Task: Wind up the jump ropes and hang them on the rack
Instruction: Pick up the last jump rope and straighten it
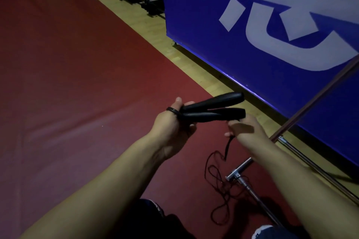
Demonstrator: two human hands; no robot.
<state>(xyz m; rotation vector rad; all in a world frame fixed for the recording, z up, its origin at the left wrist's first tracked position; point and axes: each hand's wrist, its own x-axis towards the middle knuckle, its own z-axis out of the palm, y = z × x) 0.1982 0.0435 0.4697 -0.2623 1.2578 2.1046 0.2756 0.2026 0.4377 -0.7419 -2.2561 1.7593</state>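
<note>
Left hand (171, 128) grips both handles (213, 108); right hand (244, 128) pinches the cord (215, 172), whose slack at five o'clock lies across a metal bar (242, 180) and may snag.

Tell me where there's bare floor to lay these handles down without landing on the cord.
Free: the red mat to the left of the left hand, open out to the wooden floor strip. Crowded: below the right hand, where the loose cord tangles around the metal rack foot beside the blue banner.
</note>
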